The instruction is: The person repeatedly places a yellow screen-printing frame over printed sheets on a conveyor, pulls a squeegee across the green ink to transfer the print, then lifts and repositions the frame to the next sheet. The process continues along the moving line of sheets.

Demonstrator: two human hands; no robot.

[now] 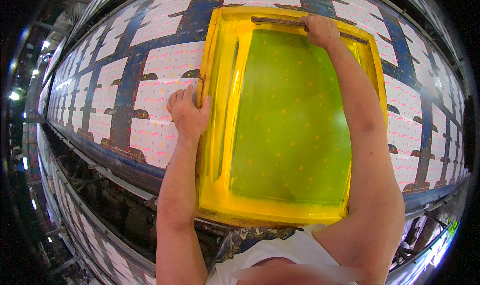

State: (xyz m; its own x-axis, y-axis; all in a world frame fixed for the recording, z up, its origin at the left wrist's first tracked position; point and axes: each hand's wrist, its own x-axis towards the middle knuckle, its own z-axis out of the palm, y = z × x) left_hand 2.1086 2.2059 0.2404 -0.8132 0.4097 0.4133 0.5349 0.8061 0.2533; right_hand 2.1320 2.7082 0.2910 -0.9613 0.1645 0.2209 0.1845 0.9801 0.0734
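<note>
A large printing screen (207, 135) with a yellow-smeared frame lies flat in front of me, its green mesh (295, 115) dotted with small yellow-orange marks. At the far end, my right hand (321, 31) is closed around a long dark squeegee (277, 21), which lies crosswise just inside the far frame edge. My right arm stretches over the screen's right side and hides part of it. Beside the left frame edge rests my left hand (189, 112), fingers apart and thumb by the frame; it holds nothing.
The screen lies on a long dark blue printing table (131, 80). Rows of white pieces (162, 102) with pink and orange print cover the table on both sides. A metal rail (110, 172) runs along the near edge, and another table with similar pieces (95, 230) stands at lower left.
</note>
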